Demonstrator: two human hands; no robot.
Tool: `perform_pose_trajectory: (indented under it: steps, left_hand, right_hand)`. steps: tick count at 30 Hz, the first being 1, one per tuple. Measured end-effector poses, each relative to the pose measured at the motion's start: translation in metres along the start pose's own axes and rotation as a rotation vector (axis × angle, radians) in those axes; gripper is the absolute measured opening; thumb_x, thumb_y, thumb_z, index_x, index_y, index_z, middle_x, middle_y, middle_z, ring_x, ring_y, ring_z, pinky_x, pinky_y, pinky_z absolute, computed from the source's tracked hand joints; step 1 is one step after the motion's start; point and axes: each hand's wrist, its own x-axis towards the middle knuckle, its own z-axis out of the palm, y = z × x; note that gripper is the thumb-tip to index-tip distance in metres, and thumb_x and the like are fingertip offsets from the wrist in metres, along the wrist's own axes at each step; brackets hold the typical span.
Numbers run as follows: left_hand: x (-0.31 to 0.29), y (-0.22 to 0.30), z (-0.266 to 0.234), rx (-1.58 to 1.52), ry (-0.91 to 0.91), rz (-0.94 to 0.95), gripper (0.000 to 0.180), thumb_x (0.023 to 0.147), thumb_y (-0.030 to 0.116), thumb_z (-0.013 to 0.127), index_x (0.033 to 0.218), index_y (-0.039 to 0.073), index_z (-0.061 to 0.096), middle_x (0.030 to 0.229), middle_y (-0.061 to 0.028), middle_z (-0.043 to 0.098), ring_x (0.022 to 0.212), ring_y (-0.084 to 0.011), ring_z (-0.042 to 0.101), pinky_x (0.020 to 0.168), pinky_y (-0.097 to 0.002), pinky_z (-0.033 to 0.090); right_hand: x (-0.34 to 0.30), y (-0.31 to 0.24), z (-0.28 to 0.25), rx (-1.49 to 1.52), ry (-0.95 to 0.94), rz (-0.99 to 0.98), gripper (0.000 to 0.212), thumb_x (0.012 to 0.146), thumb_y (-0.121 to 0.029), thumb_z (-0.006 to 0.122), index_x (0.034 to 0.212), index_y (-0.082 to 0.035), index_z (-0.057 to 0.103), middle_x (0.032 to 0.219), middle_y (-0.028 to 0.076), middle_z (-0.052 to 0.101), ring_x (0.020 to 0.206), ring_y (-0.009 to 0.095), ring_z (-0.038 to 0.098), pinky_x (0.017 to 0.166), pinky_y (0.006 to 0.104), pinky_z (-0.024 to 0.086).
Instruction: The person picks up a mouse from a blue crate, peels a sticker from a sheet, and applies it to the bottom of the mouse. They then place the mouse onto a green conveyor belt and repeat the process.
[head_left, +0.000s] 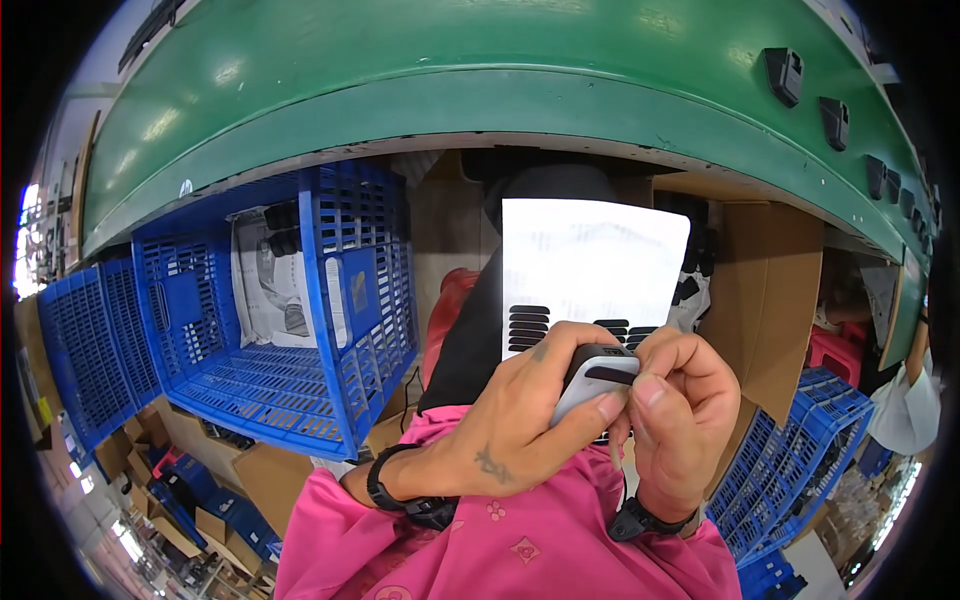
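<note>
Over my lap, my left hand (510, 425) grips a small grey-and-black device (577, 388), its fingers curled over the top and the thumb along the lower side. A black rounded strip (609, 375) lies along the face of the device. My right hand (690, 425) is closed in a pinch at the right end of that strip, thumb and forefinger against it. How firmly the strip sits on the device cannot be seen. Beneath the hands, a white sheet (590, 255) rests on my lap, with several similar black strips (528, 326) in rows on its lower part.
A green workbench (450, 95) crosses ahead, with several black plastic parts (784, 76) at its right. A blue crate (350, 300) stands at left, holding a white sheet and dark pieces. At right are a cardboard box (765, 300), another blue crate (790, 465) and a person's sleeve (905, 410).
</note>
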Motion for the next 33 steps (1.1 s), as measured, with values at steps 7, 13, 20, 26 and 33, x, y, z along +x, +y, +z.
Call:
perform_pose_trajectory:
  steps: [7,13,20,26,33]
  left_hand:
    - [0.000,0.001,0.001,0.029,0.018,0.000,0.037,0.087,0.014,0.058,0.117,-0.003,0.045,0.097,-0.0144,0.062,0.085,-0.0197,0.062,0.076,-0.0312,0.049]
    - [-0.001,0.002,0.001,0.058,0.035,0.011,0.037,0.086,0.013,0.059,0.117,-0.003,0.046,0.095,-0.0145,0.063,0.083,-0.0197,0.063,0.073,-0.0309,0.049]
    - [-0.001,0.002,0.002,0.061,0.055,0.031,0.038,0.084,0.011,0.058,0.117,-0.003,0.045,0.094,-0.0146,0.063,0.082,-0.0195,0.063,0.073,-0.0310,0.050]
    - [-0.002,0.002,0.000,0.070,0.042,0.009,0.038,0.084,0.011,0.058,0.117,-0.003,0.045,0.094,-0.0149,0.063,0.082,-0.0198,0.063,0.073,-0.0312,0.050]
    - [-0.004,-0.006,-0.003,-0.094,0.002,-0.073,0.035,0.090,0.015,0.056,0.118,-0.002,0.044,0.088,-0.0145,0.062,0.078,-0.0201,0.063,0.070,-0.0309,0.049]
  right_hand:
    - [0.001,0.001,0.001,0.010,0.010,-0.006,0.006,0.085,0.005,0.056,0.088,0.007,0.052,0.085,0.008,0.056,0.066,0.009,0.059,0.052,0.0203,0.051]
    - [0.000,0.003,0.006,-0.012,0.058,0.004,0.005,0.086,0.005,0.056,0.089,0.006,0.052,0.081,0.008,0.057,0.062,0.008,0.058,0.051,0.0197,0.050]
    - [-0.001,0.007,0.006,-0.047,0.066,-0.047,0.007,0.085,0.007,0.057,0.086,0.005,0.051,0.083,0.008,0.055,0.060,0.007,0.056,0.049,0.0192,0.047]
    - [-0.001,0.010,0.006,-0.048,0.055,-0.064,0.009,0.084,0.009,0.058,0.085,0.005,0.050,0.085,0.008,0.053,0.059,0.007,0.055,0.048,0.0188,0.046]
    - [-0.001,0.012,-0.001,-0.018,0.062,-0.026,0.008,0.085,0.008,0.056,0.085,0.004,0.049,0.085,0.008,0.052,0.059,0.008,0.055,0.049,0.0221,0.050]
